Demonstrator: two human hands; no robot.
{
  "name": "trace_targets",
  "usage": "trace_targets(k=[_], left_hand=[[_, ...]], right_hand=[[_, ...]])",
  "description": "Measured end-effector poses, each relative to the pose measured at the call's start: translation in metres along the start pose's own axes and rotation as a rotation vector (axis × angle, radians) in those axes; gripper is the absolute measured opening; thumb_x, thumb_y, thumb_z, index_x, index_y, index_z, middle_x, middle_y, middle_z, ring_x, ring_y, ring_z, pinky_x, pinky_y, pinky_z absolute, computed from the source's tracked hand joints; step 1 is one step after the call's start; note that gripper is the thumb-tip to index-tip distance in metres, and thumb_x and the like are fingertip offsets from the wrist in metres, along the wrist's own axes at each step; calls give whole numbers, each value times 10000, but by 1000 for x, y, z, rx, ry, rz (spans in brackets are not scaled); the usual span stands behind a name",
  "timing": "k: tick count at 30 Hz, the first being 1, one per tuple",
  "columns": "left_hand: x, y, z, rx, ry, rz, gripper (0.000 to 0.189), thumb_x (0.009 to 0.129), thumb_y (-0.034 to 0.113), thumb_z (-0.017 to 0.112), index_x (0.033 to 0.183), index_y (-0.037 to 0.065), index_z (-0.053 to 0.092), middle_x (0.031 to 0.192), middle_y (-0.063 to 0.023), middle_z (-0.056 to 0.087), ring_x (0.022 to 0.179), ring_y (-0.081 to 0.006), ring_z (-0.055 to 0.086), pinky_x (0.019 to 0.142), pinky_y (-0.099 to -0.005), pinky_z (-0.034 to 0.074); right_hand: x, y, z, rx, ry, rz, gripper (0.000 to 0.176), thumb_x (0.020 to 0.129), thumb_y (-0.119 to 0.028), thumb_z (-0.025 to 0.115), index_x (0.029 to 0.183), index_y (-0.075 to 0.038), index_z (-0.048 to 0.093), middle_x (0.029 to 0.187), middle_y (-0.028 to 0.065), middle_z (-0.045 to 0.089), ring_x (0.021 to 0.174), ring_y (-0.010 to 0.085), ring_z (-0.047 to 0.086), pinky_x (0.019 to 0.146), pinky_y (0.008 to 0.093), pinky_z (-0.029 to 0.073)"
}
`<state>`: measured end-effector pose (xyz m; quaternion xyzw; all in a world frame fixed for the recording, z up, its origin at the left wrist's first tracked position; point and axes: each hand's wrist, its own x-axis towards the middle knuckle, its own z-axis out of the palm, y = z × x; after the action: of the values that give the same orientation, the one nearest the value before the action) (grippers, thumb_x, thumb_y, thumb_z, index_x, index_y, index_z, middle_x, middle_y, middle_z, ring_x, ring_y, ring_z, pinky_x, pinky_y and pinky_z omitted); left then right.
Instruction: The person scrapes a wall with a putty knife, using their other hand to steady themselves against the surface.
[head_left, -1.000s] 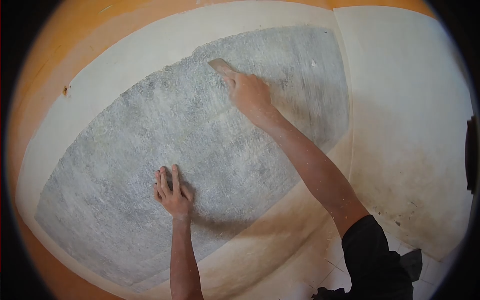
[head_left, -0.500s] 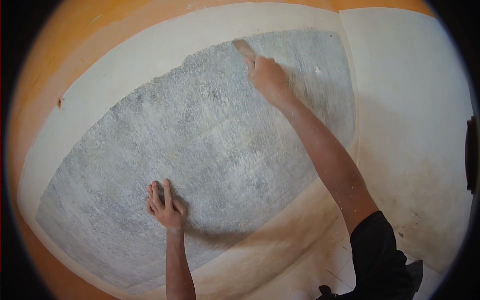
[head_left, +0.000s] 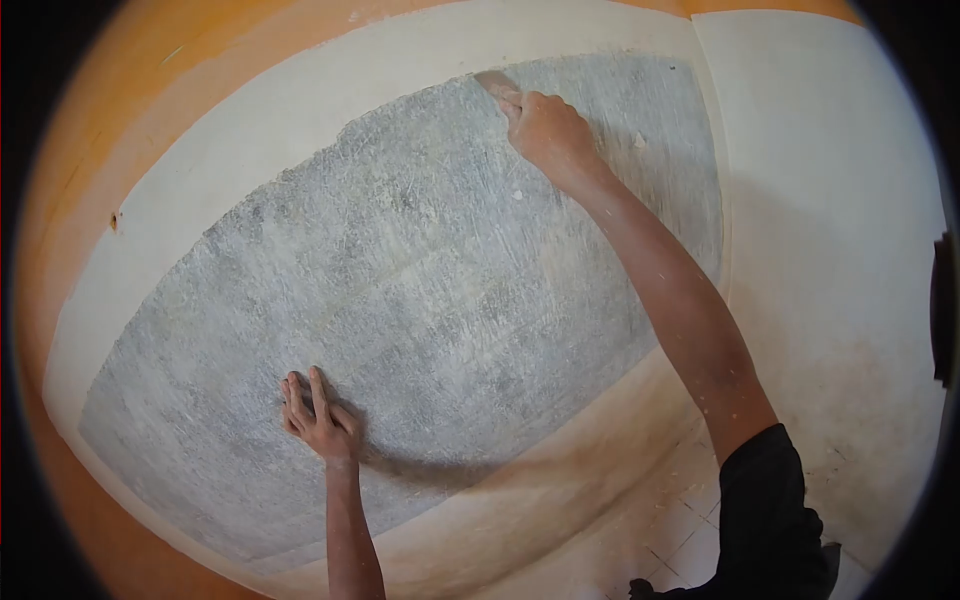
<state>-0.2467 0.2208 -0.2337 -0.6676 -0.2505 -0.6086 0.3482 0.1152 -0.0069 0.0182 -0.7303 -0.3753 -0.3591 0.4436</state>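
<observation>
My right hand [head_left: 555, 138] grips a scraper [head_left: 498, 84] whose flat blade lies against the wall, right where the grey scraped patch [head_left: 400, 260] meets the white paint above it. The handle is mostly hidden in my fist. Lower and to the left, my left hand [head_left: 325, 425] rests on the grey patch with its fingers spread upward, holding nothing. The patch is rough and streaked, with a jagged upper edge.
White painted wall [head_left: 240, 150] borders the patch, with orange wall [head_left: 170, 70] beyond. A plain white wall [head_left: 810, 180] meets it at a corner on the right. Floor tiles [head_left: 690, 530] show at the bottom. A dark object [head_left: 942, 310] is at the right edge.
My right hand and the scraper have shifted slightly right and up in the view, and the blade looks turned. My left hand sits a little further left and lower, still on the patch.
</observation>
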Motion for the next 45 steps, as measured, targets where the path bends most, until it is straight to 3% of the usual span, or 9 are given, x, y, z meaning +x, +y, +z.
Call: trace_targets(k=[8,14,17,26,32,40,45], left_hand=[[-3,4,-3,-17,-42,-6,571,841,1,466,1398,94,555,1515,-180,403,1438,-320,324,1141,-468,173],[-4,5,-6,-34,-71,-15,589,829,2,467,1406,90,545,1526,-174,387,1445,-323,313,1146,-483,171],[-3,7,-8,-23,-72,3,588,832,-13,458,1408,75,539,1516,-197,396,1435,-337,327,1144,-454,185],[-9,5,-6,-43,-61,18,602,832,1,454,1423,91,525,1528,-182,385,1445,-338,309,1154,-467,166],[-10,3,-3,-27,-50,8,574,833,18,451,1390,99,563,1509,-171,407,1442,-310,319,1153,-454,171],[-7,8,0,-49,-49,-1,579,829,24,461,1391,116,565,1510,-164,410,1440,-299,323,1160,-446,156],[-15,4,-11,-69,-73,-11,593,822,28,466,1400,125,556,1514,-164,404,1444,-294,315,1168,-443,142]], right_hand=[[4,18,-5,87,-54,-11,331,1000,-313,498,1255,-196,673,978,194,717,865,354,694,835,455,545],[11,16,-9,-21,-17,-14,338,1001,-344,505,1259,-205,673,984,184,720,872,317,698,832,454,546],[20,17,-8,1,-44,38,344,1000,-354,509,1259,-200,673,990,180,720,884,318,697,832,456,546],[18,13,0,-11,19,-19,368,993,-384,509,1301,-231,641,998,191,715,895,356,692,840,474,539],[13,-7,-5,39,-67,17,355,988,-341,504,1295,-233,645,1016,207,710,910,378,689,863,473,534],[11,-28,-6,-12,-66,34,330,971,-316,533,1185,-132,704,1043,228,700,946,380,683,863,472,535],[-4,-38,-6,-29,-87,29,348,972,-331,530,1208,-132,692,1039,219,705,958,373,681,868,468,534]])
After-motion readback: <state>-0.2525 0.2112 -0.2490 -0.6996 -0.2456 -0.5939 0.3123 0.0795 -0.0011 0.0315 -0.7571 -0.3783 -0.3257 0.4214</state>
